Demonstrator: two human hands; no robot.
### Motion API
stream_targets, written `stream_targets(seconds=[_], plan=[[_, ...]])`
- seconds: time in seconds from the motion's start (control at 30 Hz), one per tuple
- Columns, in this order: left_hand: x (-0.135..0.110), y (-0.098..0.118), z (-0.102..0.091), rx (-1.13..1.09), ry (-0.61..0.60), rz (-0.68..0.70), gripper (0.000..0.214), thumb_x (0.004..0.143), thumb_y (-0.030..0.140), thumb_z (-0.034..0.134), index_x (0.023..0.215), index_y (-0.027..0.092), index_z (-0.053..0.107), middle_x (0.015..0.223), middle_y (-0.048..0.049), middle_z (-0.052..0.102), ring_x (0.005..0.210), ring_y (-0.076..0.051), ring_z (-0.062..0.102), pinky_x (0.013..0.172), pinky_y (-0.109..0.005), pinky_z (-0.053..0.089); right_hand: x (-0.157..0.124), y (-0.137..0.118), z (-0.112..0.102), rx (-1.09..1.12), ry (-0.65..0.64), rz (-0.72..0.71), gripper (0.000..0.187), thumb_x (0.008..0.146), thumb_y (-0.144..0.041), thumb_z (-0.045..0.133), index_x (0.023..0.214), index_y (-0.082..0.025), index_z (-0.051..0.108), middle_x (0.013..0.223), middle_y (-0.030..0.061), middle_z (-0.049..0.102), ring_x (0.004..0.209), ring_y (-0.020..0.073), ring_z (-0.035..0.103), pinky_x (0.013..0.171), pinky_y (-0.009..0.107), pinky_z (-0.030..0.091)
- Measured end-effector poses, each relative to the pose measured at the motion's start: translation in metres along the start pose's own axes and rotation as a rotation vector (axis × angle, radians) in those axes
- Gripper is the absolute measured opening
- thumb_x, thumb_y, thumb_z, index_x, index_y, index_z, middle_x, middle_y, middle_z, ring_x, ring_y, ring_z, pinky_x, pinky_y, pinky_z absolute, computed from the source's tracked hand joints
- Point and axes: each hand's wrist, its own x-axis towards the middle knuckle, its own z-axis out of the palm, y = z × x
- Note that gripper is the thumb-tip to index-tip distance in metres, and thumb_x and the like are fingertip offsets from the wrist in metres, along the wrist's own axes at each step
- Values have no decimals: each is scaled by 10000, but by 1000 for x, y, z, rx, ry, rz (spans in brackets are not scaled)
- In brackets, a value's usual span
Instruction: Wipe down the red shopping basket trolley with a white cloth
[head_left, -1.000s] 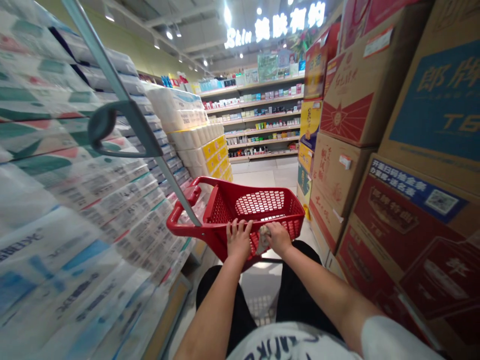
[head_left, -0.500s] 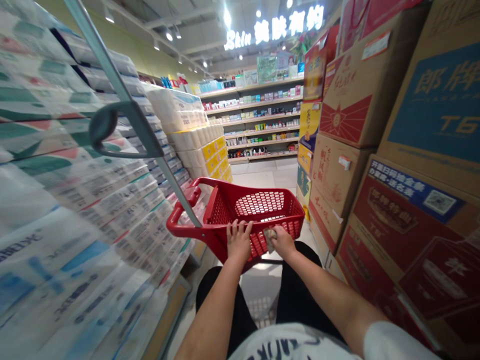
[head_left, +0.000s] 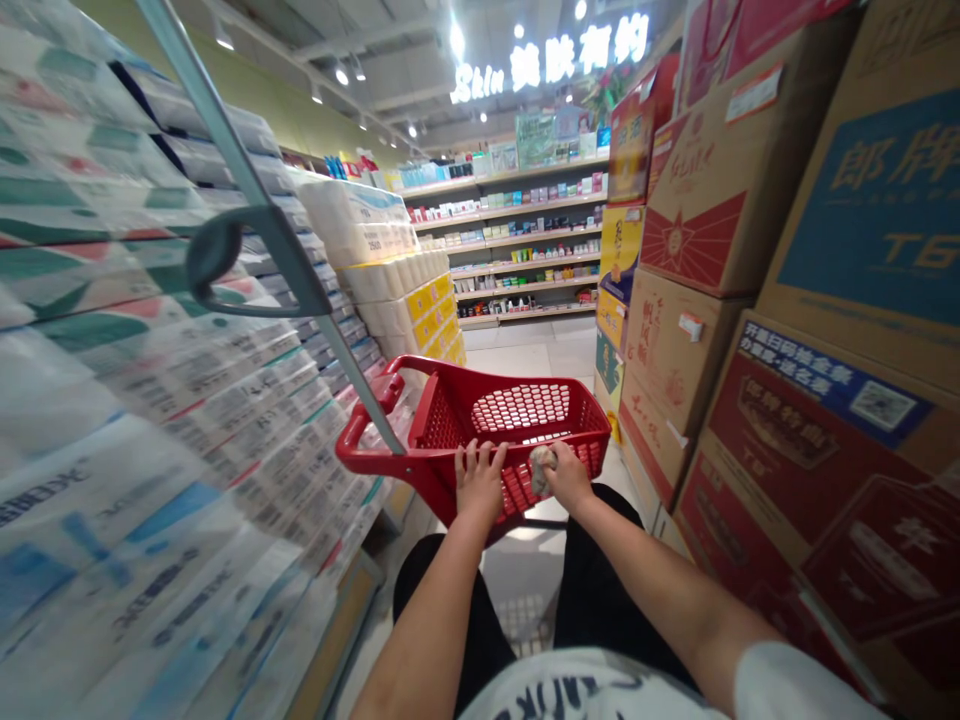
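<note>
Right hand [head_left: 568, 477] has narrow grip on bunched cloth [head_left: 541, 473], at its 9 o'clock. Left hand [head_left: 479, 482], farther toward 9, lays fingers over basket edge; firmness cannot tell. Red basket [head_left: 435, 482] ahead, 12 o'clock. Better spread cloth flat, brace basket. Boxes [head_left: 832, 435]: 3 o'clock.

The store is bright: ceiling spotlights [head_left: 342, 76] and a sign [head_left: 523, 66] ahead glare white, its letters blooming. Wrapped packs [head_left: 150, 510] at my left smear and stretch toward the edge; my red cart [head_left: 431, 464] looks clearer, the boxes [head_left: 694, 200] at right slanted by distortion.
</note>
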Motion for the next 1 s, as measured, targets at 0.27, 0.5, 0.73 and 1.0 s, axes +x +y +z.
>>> stream_targets(seconds=[0.27, 0.5, 0.73, 1.0], plan=[[-1, -2, 2, 10, 3, 25, 674, 755, 98, 448, 1388, 324, 401, 1365, -33, 427, 1352, -294, 196, 1150, -514, 50, 0, 8, 0, 29, 9, -1, 76, 754, -156, 519, 801, -211, 495, 871, 30, 590, 830, 179, 544, 697, 257, 363], [1, -3, 0, -10, -11, 16, 657, 767, 89, 433, 1379, 325, 419, 1362, -29, 435, 1355, -293, 194, 1148, -525, 53, 2, 17, 3, 49, -4, 57, 116, 707, -134, 538, 787, -213, 510, 825, 17, 579, 767, 169, 548, 674, 250, 373], [1, -3, 1, -5, -13, 10, 672, 763, 72, 417, 1385, 328, 410, 1370, -25, 429, 1358, -292, 186, 1150, -516, 46, 4, 16, -1, 80, -38, 48, 148, 683, -117, 540, 791, -216, 515, 794, 3, 577, 767, 171, 556, 674, 249, 386], [1, -4, 2, -4, -26, 8, 680, 761, 74, 422, 1390, 330, 396, 1376, -20, 416, 1362, -286, 179, 1149, -514, 52, 1, 20, 3, 86, -17, 129, 119, 660, -132, 521, 748, -212, 530, 730, 6, 583, 713, 183, 562, 654, 262, 397]])
